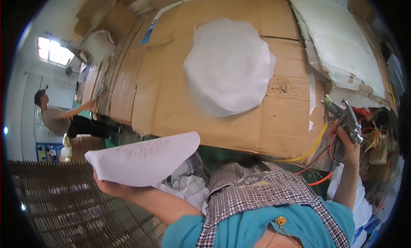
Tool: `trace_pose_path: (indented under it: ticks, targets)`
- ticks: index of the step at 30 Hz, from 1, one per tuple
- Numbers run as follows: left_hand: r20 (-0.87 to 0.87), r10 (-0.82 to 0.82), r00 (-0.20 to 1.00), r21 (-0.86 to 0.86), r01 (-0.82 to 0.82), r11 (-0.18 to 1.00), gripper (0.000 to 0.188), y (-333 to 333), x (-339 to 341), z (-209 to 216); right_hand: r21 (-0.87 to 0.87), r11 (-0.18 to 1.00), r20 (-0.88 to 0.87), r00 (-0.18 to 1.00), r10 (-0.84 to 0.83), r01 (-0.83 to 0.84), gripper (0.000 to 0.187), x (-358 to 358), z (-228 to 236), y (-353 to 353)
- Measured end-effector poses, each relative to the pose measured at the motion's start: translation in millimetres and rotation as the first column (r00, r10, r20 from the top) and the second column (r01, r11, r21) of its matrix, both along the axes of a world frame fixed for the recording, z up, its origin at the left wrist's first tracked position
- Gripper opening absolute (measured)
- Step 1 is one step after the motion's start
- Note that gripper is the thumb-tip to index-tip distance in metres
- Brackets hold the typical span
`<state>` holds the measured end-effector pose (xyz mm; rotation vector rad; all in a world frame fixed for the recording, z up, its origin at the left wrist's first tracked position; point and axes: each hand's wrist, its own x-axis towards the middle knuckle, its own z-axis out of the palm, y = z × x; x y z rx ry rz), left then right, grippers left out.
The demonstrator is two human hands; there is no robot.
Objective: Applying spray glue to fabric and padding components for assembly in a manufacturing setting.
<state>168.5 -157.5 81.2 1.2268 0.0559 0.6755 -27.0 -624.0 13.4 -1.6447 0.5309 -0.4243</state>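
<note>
My left hand (112,187) is closed on the edge of a white curved sheet (147,160), which is tilted up off the table's near left side. Brownish speckles spread over the sheet's upper surface. At the right, my right hand (346,136) is wrapped around a metal spray gun (352,121) with yellow and red hoses near it. A stack of similar white, roundish sheets (227,68) lies on the cardboard-covered table (167,94), apart from both hands.
Dark specks (282,87) dot the cardboard right of the stack. A yellow hose (314,145) runs along the table's near right corner. A slatted rack (64,205) stands at the lower left. Another person (55,115) works at the far left. A white-topped board (342,42) lies at the right.
</note>
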Motion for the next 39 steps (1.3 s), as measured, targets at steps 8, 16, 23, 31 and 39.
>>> trace_pose_path:
  ticks: [8,16,23,31,39]
  targets:
    - [-0.023,-0.043,0.999,-0.138,0.040,0.990,0.037,64.2,2.2,-13.2,-0.817,0.545,-0.084,0.975,0.208,-0.187,0.062,143.4,-114.9,55.1]
    - [-0.088,0.098,0.991,-0.403,-0.125,0.907,0.041,123.6,-64.9,-39.5,0.966,-0.066,0.186,0.495,0.849,-0.250,0.056,192.2,-194.5,363.8]
    - [-0.406,0.290,0.867,-0.648,-0.496,0.578,0.033,233.8,-127.5,-135.1,0.956,0.202,-0.044,0.575,0.817,-0.214,0.045,237.2,-214.9,472.8]
    - [-0.619,0.203,0.758,-0.631,-0.635,0.445,0.046,356.7,-235.4,-302.4,0.851,0.313,-0.209,0.274,0.939,-0.423,0.038,240.3,-284.2,618.6]
    - [-0.718,0.394,0.574,-0.531,-0.818,0.223,0.044,429.7,-330.3,-422.2,0.908,0.199,-0.193,0.051,0.980,-0.370,0.030,196.1,-335.4,753.0]
